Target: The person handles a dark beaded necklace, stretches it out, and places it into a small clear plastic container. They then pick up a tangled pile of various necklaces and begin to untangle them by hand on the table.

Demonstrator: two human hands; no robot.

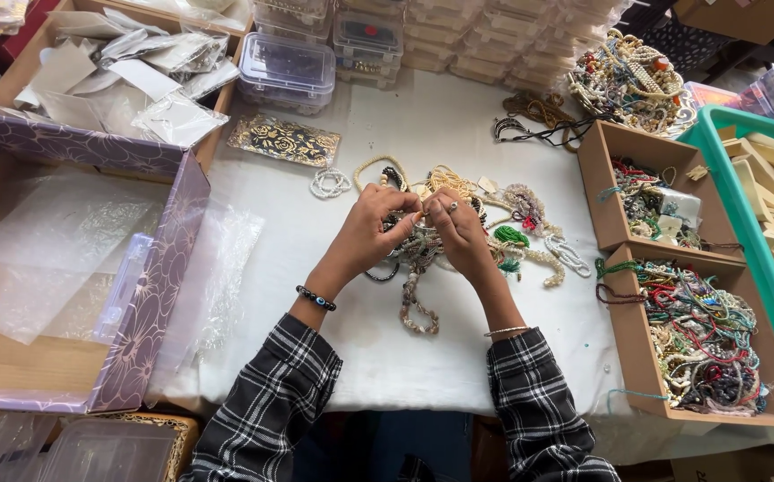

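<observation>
Two hands pinching one beaded strand [416, 295] together: left hand [371, 234] and right hand [458, 234] meeting fingertip to fingertip, raised off white counter [387, 357] so strand dangles untangled; sorting boxes [673, 357] alongside, within reach.

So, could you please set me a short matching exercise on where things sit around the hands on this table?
Things:
1. clear lidded box
2. black-and-gold pouch
3. green tray
4. purple floral box

Places:
A. far right edge
B. left of the left hand
C. back, left of centre
D. just in front of the clear lidded box

Pairs: 1-C, 2-D, 3-A, 4-B
</observation>
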